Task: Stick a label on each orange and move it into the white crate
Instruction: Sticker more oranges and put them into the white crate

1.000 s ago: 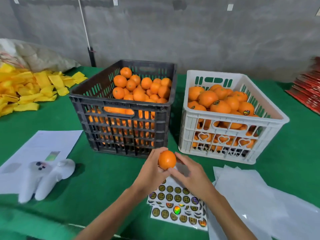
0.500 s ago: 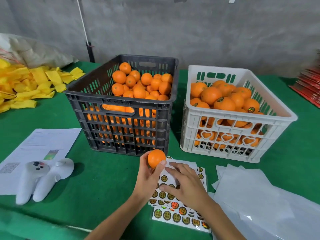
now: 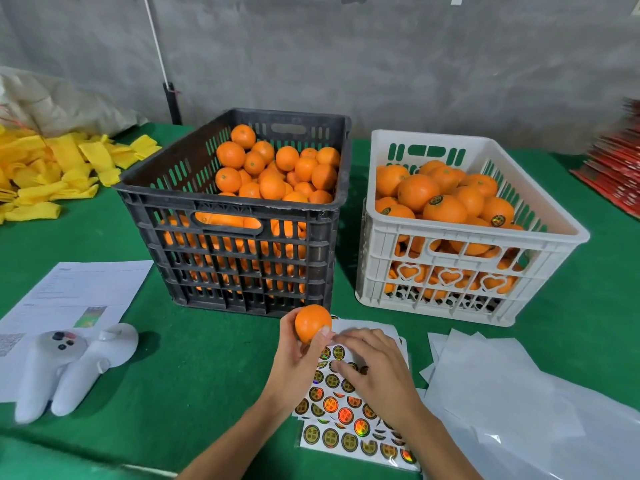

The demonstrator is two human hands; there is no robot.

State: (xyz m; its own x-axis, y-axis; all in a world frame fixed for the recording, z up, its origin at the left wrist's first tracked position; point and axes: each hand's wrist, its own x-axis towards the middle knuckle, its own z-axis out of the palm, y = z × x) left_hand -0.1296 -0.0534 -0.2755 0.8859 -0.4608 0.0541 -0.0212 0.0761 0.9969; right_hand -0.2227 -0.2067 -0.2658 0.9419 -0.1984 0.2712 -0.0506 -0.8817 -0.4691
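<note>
The green-covered counter (image 3: 207, 358) carries everything within arm's reach, largest things at the back: a dark grey slatted plastic crate (image 3: 239, 258) heaped with unlabelled oranges sits just beside the white slatted plastic crate (image 3: 450, 271), whose oranges show round stickers, so a finished fruit likely needs only a short move rightward. In front of them, sheets of round holographic gold-and-black labels (image 3: 346, 431) lie directly under the hands, which keeps peeling and sticking close together. The left hand (image 3: 294, 362) grips one small round orange (image 3: 312, 323), raised just above the sheets with its bare skin turned up. The right hand (image 3: 377, 372) rests curled on the sheet, fingertips down among the labels, apparently picking one; whether one is already pinched cannot be told.
</note>
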